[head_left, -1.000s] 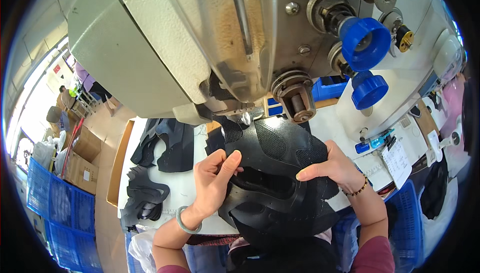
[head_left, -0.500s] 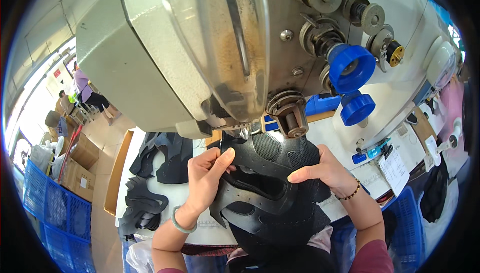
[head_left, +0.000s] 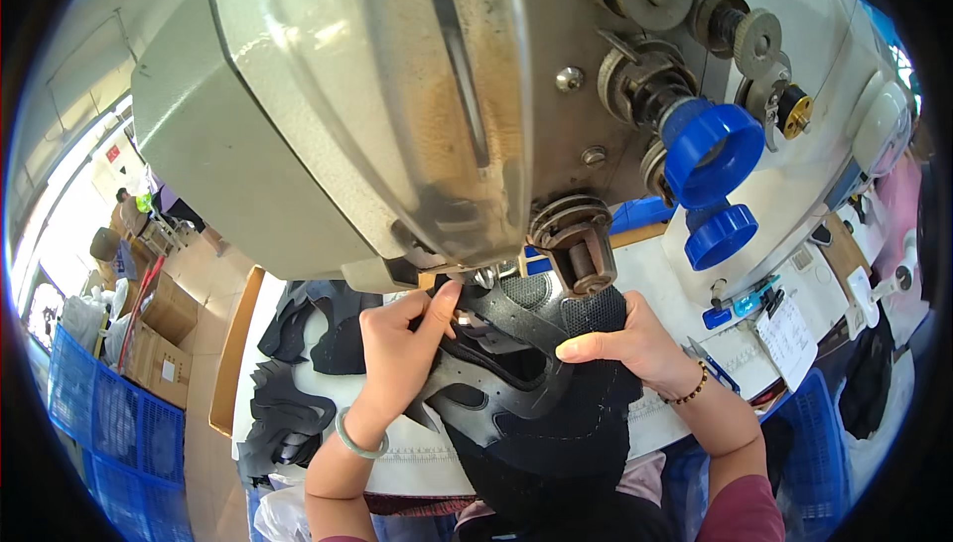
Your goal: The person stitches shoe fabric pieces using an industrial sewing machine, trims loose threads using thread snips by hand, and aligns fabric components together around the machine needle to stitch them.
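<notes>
A black shoe upper (head_left: 566,433) with mesh panels and an open slot lies beneath the head of a grey sewing machine (head_left: 367,95). My left hand (head_left: 399,348) pinches its left edge between thumb and bent fingers, close to the presser foot (head_left: 486,277). On the other side, my right hand (head_left: 640,348) grips the right edge, thumb on top and fingers hidden underneath. Metal shows through the slot of the upper. The machine head hides the needle and the stitching spot.
Stacked dark cut pieces (head_left: 288,413) lie on the white table at left. Blue tension knobs (head_left: 713,155) jut from the machine above my right hand. Small scissors (head_left: 707,358) and a written sheet (head_left: 784,338) lie at right. Blue crates (head_left: 119,393) and cartons stand on the floor at left.
The upper has shifted slightly left and farther under the machine, with both hands moving along. Metal now shows through its slot. The machine appears a little lower and larger in view.
</notes>
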`<state>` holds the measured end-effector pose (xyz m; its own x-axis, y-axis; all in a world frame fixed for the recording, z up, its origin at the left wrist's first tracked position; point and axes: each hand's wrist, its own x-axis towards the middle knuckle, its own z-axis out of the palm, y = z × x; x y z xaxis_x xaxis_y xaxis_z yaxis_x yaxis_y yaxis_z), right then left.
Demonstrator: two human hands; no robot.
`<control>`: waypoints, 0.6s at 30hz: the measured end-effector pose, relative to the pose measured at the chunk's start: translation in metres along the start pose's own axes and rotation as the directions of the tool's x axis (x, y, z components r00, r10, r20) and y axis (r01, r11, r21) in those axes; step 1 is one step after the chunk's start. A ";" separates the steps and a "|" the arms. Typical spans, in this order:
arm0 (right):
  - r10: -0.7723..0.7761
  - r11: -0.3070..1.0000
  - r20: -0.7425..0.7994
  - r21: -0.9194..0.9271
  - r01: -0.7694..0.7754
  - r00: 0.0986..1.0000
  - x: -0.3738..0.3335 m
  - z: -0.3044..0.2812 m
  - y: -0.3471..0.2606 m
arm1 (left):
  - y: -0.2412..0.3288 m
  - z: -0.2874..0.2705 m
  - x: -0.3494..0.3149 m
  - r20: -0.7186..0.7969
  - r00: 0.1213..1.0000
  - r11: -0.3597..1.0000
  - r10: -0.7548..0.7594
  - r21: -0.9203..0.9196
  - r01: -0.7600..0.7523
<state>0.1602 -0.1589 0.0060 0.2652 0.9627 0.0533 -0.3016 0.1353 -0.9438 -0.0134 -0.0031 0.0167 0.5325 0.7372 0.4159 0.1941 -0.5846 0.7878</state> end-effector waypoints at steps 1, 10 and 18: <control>0.002 1.000 -0.014 0.014 -0.002 1.000 -0.001 0.001 0.000 | -0.003 0.002 0.000 -0.003 1.000 1.000 0.004 0.000 -0.004; -0.138 0.990 -0.074 -0.036 0.136 0.988 -0.004 0.025 0.019 | -0.001 -0.014 0.002 0.278 0.694 0.687 0.664 0.137 -0.713; -0.227 0.969 -0.203 0.053 0.242 0.953 0.003 0.053 0.049 | 0.008 -0.030 0.005 0.421 0.646 0.558 0.637 0.328 -0.763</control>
<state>0.0977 -0.1365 -0.0229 0.5070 0.8388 0.1986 -0.2762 0.3763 -0.8843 -0.0342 0.0061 0.0388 0.8146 -0.0384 0.5788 -0.0280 -0.9992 -0.0269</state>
